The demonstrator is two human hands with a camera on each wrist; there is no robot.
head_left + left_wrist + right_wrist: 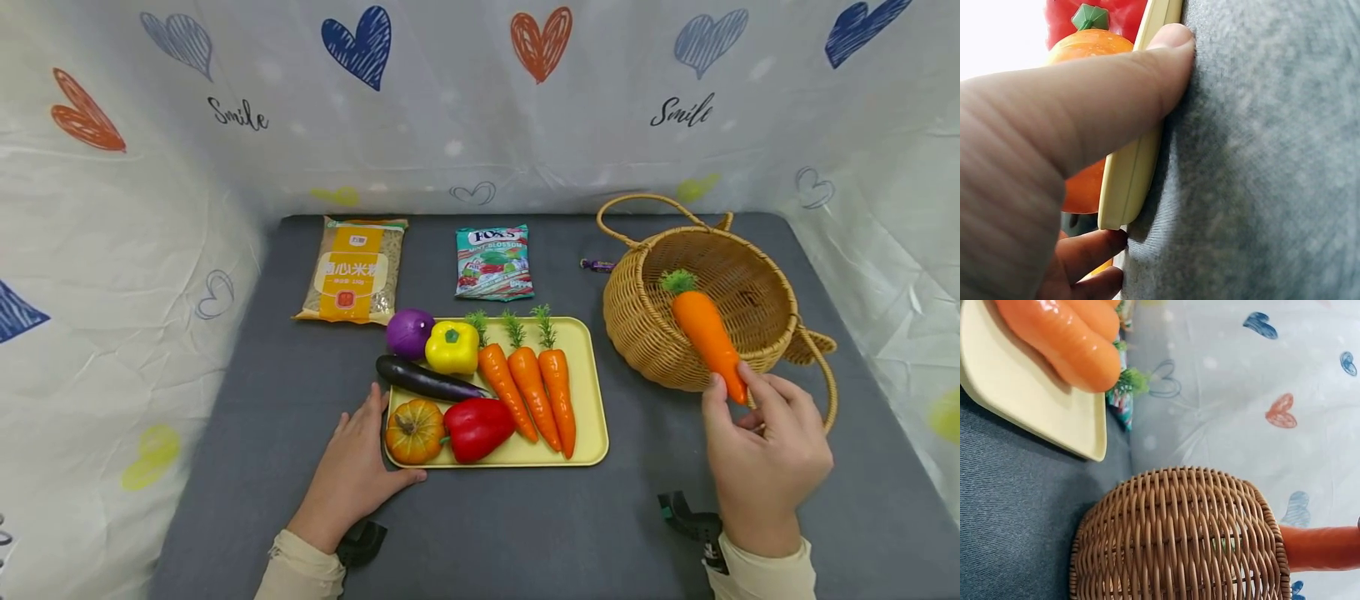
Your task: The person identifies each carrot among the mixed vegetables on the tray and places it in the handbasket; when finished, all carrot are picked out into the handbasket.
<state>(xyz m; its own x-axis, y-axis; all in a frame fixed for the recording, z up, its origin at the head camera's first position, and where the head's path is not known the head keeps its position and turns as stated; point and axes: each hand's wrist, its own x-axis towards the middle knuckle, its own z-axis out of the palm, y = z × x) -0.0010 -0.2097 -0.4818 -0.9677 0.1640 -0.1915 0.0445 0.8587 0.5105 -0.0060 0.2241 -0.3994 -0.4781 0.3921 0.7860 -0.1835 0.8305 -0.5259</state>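
Note:
My right hand (772,450) pinches a carrot (707,329) by its narrow tip, with the leafy end reaching over the mouth of a wicker basket (652,333). In the right wrist view the carrot (1325,549) shows beyond the basket's rim. At the lower left corner of a pale yellow tray (592,392), my left hand (360,475) rests with fingers spread along the edge and thumb at the front. The tray bears three carrots (557,400), a red bell pepper (480,429), a small pumpkin (415,432), a yellow bell pepper (452,347), an eggplant (427,379) and a purple onion (409,333).
Behind the tray lie a yellow-labelled bag of grain-like food (351,271) and a teal candy bag (493,262). A small purple wrapped sweet (597,265) is left of the basket. Handles (652,198) stick out from the basket. A printed cloth (465,125) hangs behind the grey table (525,533).

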